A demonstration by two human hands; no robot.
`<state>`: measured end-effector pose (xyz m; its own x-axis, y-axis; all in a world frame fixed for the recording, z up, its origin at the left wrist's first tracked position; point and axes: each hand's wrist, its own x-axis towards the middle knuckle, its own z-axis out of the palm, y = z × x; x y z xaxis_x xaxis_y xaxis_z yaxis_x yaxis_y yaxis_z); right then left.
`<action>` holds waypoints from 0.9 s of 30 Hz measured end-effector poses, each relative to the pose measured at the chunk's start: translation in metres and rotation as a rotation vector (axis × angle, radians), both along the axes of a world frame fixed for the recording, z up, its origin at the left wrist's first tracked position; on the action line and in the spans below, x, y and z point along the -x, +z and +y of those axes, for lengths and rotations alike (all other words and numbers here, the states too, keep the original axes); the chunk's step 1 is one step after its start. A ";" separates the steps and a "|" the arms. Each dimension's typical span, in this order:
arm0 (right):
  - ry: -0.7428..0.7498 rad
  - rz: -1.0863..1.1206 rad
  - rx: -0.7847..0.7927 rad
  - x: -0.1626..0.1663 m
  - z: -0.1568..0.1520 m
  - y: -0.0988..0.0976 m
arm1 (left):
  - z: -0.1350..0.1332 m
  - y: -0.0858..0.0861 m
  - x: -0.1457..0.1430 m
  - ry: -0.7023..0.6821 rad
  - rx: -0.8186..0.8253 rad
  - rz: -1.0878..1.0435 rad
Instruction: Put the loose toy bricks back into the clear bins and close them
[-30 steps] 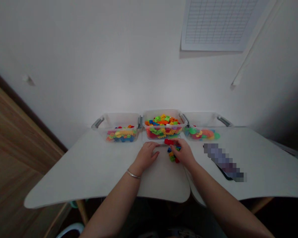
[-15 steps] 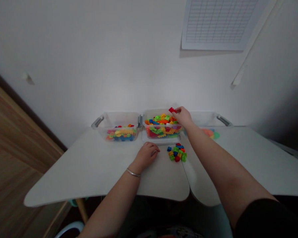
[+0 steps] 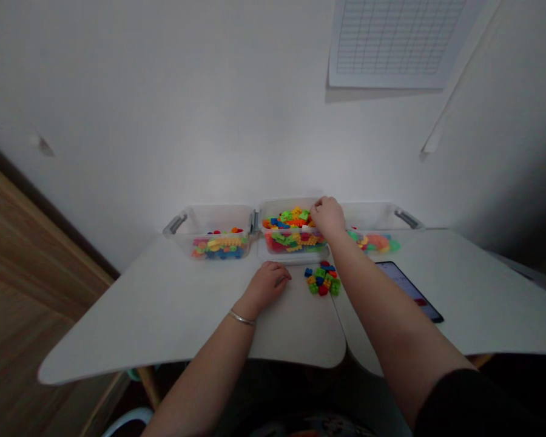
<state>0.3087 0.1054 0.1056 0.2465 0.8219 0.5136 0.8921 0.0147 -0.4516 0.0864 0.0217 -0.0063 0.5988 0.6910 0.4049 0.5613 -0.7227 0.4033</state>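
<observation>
My right hand [image 3: 329,215] is over the right side of the middle clear plastic box [image 3: 295,255], which is full of colourful building bricks [image 3: 295,220]. Its fingers are bent together and point down among the bricks; whatever is between them is hidden. My left hand [image 3: 268,284] rests on the white table, fingers loosely stretched and holding nothing. Just right of it lies a small pile of red, blue, green, yellow and orange bricks [image 3: 322,279], close to the seam between the tabletops.
To the left stands another clear box [image 3: 200,217] with some bricks low inside. A third box [image 3: 368,212] on the right holds larger coloured pieces [image 3: 377,243]. A phone [image 3: 409,290] lies beyond my right forearm. Behind is a white wall with a printed grid sheet [image 3: 386,45].
My right hand has moved slightly left and down into the middle box, and the red brick it held no longer shows. The phone has come into view. My left hand stays put.
</observation>
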 end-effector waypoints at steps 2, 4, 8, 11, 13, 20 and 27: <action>0.092 0.050 -0.133 0.000 -0.009 -0.004 | -0.001 0.001 0.000 0.008 0.006 0.004; 0.161 0.107 -0.265 0.002 -0.024 -0.009 | -0.003 0.002 0.000 0.021 0.005 0.006; 0.211 0.144 -0.416 0.009 -0.068 -0.028 | -0.005 0.005 0.001 0.044 -0.008 0.024; 0.270 0.143 -0.421 0.013 -0.097 -0.050 | -0.005 0.006 0.000 0.050 -0.011 0.034; 0.329 0.100 -0.365 0.015 -0.109 -0.067 | -0.005 0.005 0.000 0.049 -0.012 0.036; 0.249 -0.030 -0.032 0.025 -0.121 -0.114 | -0.002 -0.001 0.000 0.049 -0.023 0.017; 0.206 -0.217 0.055 0.025 -0.128 -0.119 | -0.002 0.002 0.000 0.054 -0.009 0.055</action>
<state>0.2841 -0.0227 -0.0130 -0.0393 0.8714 0.4891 0.9487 0.1863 -0.2556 0.0863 0.0197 -0.0047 0.5817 0.7197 0.3789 0.6208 -0.6939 0.3649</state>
